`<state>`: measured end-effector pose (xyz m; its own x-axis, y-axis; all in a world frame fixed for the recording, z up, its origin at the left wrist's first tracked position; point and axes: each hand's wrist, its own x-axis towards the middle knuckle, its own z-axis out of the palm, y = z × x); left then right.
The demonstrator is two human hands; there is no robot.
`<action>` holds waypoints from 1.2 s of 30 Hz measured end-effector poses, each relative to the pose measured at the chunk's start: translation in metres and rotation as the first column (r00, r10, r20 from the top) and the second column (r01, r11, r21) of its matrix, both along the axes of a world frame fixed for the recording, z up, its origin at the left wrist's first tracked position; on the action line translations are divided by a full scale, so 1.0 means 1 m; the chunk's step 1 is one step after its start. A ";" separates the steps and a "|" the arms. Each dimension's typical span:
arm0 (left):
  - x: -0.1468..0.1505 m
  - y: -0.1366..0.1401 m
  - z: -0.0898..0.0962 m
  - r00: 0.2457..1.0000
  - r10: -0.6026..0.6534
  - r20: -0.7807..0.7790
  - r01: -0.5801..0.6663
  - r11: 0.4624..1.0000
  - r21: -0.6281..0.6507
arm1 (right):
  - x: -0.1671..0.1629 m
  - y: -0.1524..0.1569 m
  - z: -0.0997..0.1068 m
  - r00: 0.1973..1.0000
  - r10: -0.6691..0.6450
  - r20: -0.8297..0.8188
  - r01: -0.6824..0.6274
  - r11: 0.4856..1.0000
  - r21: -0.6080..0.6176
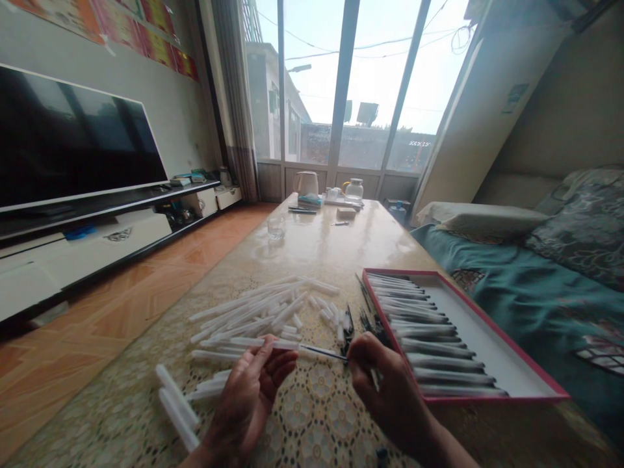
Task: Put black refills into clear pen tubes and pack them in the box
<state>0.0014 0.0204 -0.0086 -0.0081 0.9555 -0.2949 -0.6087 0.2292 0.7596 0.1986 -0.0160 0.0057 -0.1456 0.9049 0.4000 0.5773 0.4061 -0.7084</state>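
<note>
My left hand pinches a frosted white pen barrel between thumb and fingers, its far end pointing right. My right hand is closed on the dark end of a thin pen refill. The refill's other end meets the barrel's right-hand opening; how far it goes inside I cannot tell. Behind my left hand lies a pile of loose barrels, with short white pieces beside it. Dark slender parts are heaped just beyond my right hand.
On the right, a shallow red-rimmed box holds a row of pens with dark insides. More barrels lie at the front left. A clear glass, a kettle and a glass jar stand farther along the patterned table.
</note>
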 end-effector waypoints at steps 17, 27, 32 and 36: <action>0.009 -0.011 0.002 0.966 -0.149 0.210 0.183 0.972 -0.151 | 0.007 0.006 -0.001 0.967 -0.068 -0.245 0.048 0.995 -0.083; 0.002 -0.006 0.018 0.952 -0.026 0.305 0.084 0.980 -0.179 | 0.018 0.016 -0.015 0.843 -0.287 0.456 0.273 0.957 0.098; 0.005 -0.008 0.005 0.981 -0.088 0.174 0.117 0.979 -0.165 | 0.017 0.018 -0.021 0.807 -0.277 0.521 0.275 0.958 0.084; 0.006 -0.011 0.000 0.985 -0.145 0.095 0.157 0.977 -0.145 | 0.019 0.022 -0.024 0.822 -0.251 0.512 0.258 0.964 0.060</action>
<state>0.0077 0.0096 -0.0087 0.1634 0.8881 -0.4296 -0.6178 0.4316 0.6573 0.2181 0.0064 -0.0186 -0.0898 0.9423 0.3224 0.9392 0.1879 -0.2875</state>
